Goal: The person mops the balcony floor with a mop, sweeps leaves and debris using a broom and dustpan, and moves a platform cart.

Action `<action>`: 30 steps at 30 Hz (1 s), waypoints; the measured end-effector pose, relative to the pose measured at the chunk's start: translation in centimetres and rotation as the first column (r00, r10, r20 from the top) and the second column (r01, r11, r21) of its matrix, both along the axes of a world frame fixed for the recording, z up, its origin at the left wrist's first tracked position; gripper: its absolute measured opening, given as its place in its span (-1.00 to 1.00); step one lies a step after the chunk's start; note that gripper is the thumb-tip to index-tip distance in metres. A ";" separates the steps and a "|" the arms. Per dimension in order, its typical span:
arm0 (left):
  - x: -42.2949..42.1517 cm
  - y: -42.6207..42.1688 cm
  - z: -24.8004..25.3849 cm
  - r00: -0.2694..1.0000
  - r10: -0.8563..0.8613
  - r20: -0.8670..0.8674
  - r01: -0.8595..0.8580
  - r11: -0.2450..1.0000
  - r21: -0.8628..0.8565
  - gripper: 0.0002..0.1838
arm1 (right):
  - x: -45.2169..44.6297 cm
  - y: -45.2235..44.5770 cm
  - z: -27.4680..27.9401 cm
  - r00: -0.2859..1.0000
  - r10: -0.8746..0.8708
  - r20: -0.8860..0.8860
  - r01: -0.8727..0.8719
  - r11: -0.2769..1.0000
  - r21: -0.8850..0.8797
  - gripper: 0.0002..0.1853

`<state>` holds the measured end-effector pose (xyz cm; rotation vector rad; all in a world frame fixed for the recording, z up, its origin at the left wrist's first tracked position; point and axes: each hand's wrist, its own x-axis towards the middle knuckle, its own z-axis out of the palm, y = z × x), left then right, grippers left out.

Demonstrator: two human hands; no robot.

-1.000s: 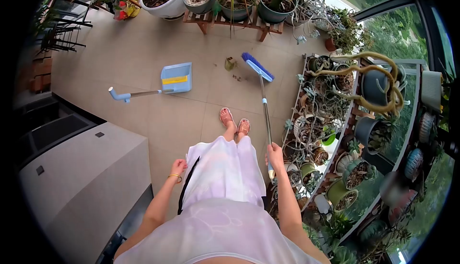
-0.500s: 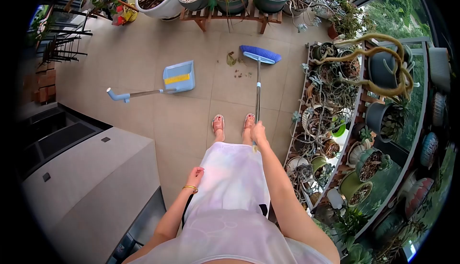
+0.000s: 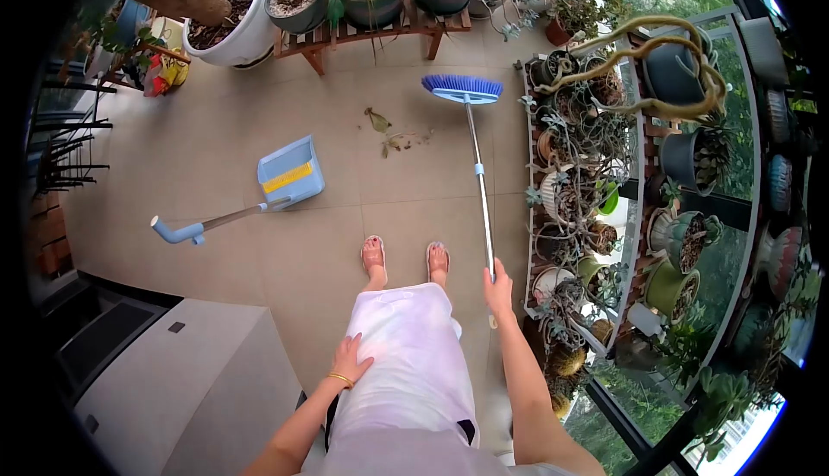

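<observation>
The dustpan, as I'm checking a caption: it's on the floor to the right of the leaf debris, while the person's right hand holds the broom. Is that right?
Not quite: the head view shows the dustpan on the floor to the left of the leaf debris. The right hand does hold the broom.

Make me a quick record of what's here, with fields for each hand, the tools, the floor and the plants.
Right hand: gripping the broom
Left hand: resting on the clothing
Broom bristles: blue, at the far end
Dustpan: blue, yellow strip, on the floor
Floor debris: leaf and small bits, between dustpan and broom head
Plants: potted, on a wooden bench and racks
</observation>
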<state>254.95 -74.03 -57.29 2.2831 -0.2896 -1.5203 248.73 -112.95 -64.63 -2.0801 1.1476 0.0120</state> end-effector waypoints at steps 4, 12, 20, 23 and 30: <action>0.2 -1.3 -1.4 0.982 -0.171 0.080 0.162 0.981 0.106 -0.09 | 3.0 -4.5 -6.7 0.976 -0.104 -0.190 0.128 0.985 0.115 -0.64; 1.3 -4.0 -9.7 0.938 -0.104 0.330 0.093 0.994 0.052 0.01 | -5.5 -4.6 -23.8 0.959 -0.167 -0.231 0.148 0.984 -0.097 -0.63; 1.6 -4.7 -16.5 0.731 0.061 0.679 0.127 0.966 -0.224 -0.20 | -12.0 -5.3 -35.6 0.972 -0.190 -0.138 0.161 0.967 -0.199 -0.61; 0.1 -3.0 -17.6 0.675 0.118 0.728 0.112 0.959 -0.259 -0.29 | -15.4 -5.3 -39.5 0.973 -0.197 -0.122 0.160 0.952 -0.260 -0.62; -3.9 -0.8 -18.8 0.502 0.216 0.838 0.073 0.954 -0.290 -0.37 | -14.4 -6.1 -45.6 0.915 -0.403 -0.009 0.383 0.878 -0.287 -0.64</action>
